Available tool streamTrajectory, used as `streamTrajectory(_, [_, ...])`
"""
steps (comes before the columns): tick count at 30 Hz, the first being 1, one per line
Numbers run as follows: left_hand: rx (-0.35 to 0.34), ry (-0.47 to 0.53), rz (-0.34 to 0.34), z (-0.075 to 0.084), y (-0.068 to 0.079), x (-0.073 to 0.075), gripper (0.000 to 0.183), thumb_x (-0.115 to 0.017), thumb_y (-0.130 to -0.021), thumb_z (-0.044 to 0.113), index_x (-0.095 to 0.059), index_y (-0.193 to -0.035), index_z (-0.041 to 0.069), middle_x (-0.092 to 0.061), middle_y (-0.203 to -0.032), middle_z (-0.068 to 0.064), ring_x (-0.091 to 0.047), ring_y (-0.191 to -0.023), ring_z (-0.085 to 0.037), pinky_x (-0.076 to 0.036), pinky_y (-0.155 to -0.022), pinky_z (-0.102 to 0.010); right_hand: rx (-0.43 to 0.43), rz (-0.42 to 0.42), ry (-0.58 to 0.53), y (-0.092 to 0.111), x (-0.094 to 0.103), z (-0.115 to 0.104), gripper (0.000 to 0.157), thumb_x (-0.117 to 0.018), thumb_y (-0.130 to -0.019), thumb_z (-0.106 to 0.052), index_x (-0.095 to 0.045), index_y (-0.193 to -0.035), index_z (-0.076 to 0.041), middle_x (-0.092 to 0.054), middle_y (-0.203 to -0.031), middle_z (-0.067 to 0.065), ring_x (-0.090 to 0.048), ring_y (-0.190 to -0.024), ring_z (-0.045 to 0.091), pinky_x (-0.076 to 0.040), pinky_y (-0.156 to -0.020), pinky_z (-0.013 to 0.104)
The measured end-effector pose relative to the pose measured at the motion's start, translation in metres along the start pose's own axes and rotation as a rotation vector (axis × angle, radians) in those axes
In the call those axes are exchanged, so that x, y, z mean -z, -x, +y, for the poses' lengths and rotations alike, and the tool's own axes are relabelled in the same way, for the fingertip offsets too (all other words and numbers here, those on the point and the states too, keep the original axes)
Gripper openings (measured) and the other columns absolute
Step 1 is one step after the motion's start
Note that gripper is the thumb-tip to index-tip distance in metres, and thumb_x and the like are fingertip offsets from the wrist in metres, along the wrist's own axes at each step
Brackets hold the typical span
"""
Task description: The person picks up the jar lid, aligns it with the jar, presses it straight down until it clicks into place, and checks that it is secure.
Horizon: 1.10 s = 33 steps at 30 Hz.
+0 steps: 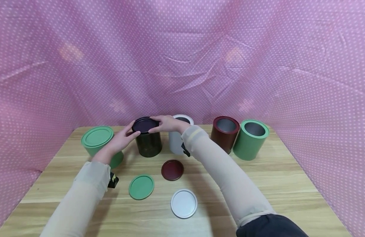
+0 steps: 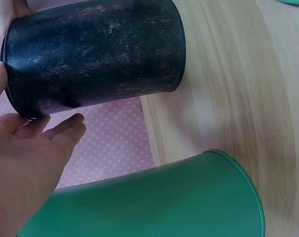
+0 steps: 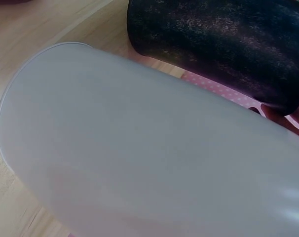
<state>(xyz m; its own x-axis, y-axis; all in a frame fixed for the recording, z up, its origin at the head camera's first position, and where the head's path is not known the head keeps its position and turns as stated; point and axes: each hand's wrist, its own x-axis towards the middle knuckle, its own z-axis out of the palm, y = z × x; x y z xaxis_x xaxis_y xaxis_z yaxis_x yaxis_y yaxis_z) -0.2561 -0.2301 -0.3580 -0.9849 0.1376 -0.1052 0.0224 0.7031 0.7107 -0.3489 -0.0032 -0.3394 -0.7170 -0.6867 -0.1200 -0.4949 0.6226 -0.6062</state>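
Note:
A black can [image 1: 149,144] stands upright at the back of the table, its black lid [image 1: 145,125] lying over the top. My left hand [image 1: 118,142] holds the lid's left edge, thumb at the near side and fingers farther round. From the right, my right hand [image 1: 169,124] spans the opposite edge, thumb and fingers apart. The left wrist view shows the left fingers [image 2: 28,126] right at the rim of the mottled black can [image 2: 95,57]. Most of the right hand is hidden in its own wrist view behind a white can [image 3: 139,143].
A green can [image 1: 97,137] with its lid on stands left, partly behind the left wrist. Lidless red [image 1: 222,140] and green [image 1: 248,146] cans stand right. Green [image 1: 141,187], red [image 1: 172,170] and white [image 1: 183,203] lids lie on the table. Pink dotted cloth [image 1: 182,65] hangs behind.

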Motion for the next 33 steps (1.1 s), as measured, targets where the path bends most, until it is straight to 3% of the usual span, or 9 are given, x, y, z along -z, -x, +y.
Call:
streamTrajectory(7, [0.043, 0.008, -0.003, 0.0027, 0.0005, 0.0008, 0.084, -0.043, -0.095, 0.061, 0.001, -0.157, 0.023, -0.016, -0.158, -0.027, -0.022, -0.143, -0.047, -0.022, -0.113, -0.064, -0.001, -0.003, 0.002, 0.0008, 0.0011, 0.0002, 0.079, -0.064, -0.087, -0.054, -0.029, -0.153, -0.026, -0.045, -0.15, 0.007, -0.048, -0.133, 0.021, -0.037, -0.113, 0.04])
streamTrajectory(16, [0.062, 0.044, 0.008, 0.0033, -0.0002, 0.0001, 0.083, -0.047, -0.095, 0.059, -0.004, -0.157, 0.025, -0.023, -0.155, -0.029, -0.022, -0.143, -0.047, -0.02, -0.114, -0.064, -0.002, -0.021, 0.001, 0.002, 0.0026, -0.0005, 0.075, -0.063, -0.088, -0.054, -0.031, -0.152, -0.03, -0.032, -0.157, 0.004, -0.023, -0.147, 0.025, -0.023, -0.119, 0.046])
streamTrajectory(33, [0.056, 0.088, 0.029, -0.002, 0.0032, -0.0073, 0.078, -0.046, -0.096, 0.058, -0.002, -0.155, 0.033, -0.004, -0.163, -0.01, -0.021, -0.145, -0.043, -0.02, -0.114, -0.063, 0.002, -0.015, 0.032, 0.0029, 0.0001, 0.0011, 0.074, -0.062, -0.089, -0.053, -0.03, -0.152, -0.03, -0.035, -0.156, 0.009, -0.023, -0.147, 0.028, -0.023, -0.119, 0.046])
